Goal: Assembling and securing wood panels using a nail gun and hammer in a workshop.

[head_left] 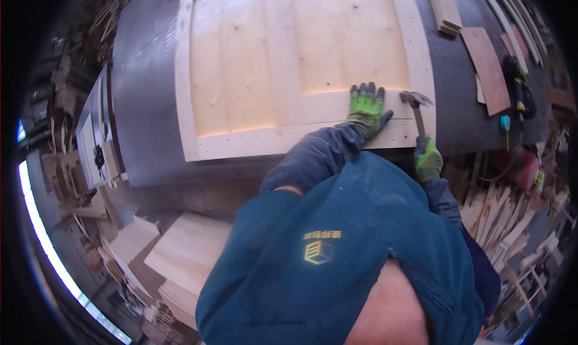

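Note:
A pale wooden panel [286, 62] with a raised frame of boards lies flat on the dark worktable. My left hand [367, 109], in a green and dark grey glove, rests on the panel's near frame board with its fingers spread. In my right hand [428, 160], gloved the same way, is the handle of a claw hammer [419, 113]. The hammer's metal head is over the panel's near right corner; I cannot tell whether it touches the wood. Small dark marks, like nail heads, dot the frame boards.
The dark tabletop [147, 86] extends around the panel. Stacked wood strips [444, 11], a reddish-brown board [486, 68] and a small teal tape measure [504, 123] lie on the right. Thin offcuts [497, 218] heap below right. Plywood sheets [189, 249] are stacked at lower left.

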### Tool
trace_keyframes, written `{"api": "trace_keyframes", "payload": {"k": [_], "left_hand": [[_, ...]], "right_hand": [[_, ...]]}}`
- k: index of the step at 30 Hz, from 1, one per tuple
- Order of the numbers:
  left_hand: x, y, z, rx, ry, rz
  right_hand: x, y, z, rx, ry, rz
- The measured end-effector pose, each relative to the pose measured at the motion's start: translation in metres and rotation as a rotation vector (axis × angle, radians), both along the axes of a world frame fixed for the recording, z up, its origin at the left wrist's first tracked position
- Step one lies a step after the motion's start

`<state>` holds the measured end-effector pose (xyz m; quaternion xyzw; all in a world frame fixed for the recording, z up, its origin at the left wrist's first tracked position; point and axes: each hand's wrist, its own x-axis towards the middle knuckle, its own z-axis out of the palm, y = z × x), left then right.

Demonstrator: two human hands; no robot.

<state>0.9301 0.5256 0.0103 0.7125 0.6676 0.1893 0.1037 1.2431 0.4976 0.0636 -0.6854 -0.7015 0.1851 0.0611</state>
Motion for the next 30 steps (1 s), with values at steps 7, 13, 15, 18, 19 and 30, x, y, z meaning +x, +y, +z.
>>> {"api": "trace_keyframes", "payload": {"k": [7,13,15,18,19,30], "left_hand": [[-0.150,-0.009,0.042,0.193,-0.015,0.123],[-0.310,0.004,0.030,-0.115,-0.015,0.541],[-0.317,0.014,0.038,-0.172,0.044,0.528],[-0.324,0.024,0.031,-0.183,0.115,0.519],[-0.321,0.034,0.032,-0.189,0.105,0.515],[-0.309,0.084,-0.013,-0.112,0.004,0.526]], "right_hand": [[0.093,0.051,0.005,-0.247,0.591,-0.525],[0.109,0.174,-0.013,0.253,-0.518,0.031],[-0.002,0.149,-0.008,0.413,-0.073,0.285],[-0.167,0.067,0.004,0.425,0.036,0.500],[-0.200,0.044,0.000,0.363,-0.032,0.503],[-0.273,0.009,-0.035,0.158,-0.190,0.390]]}}
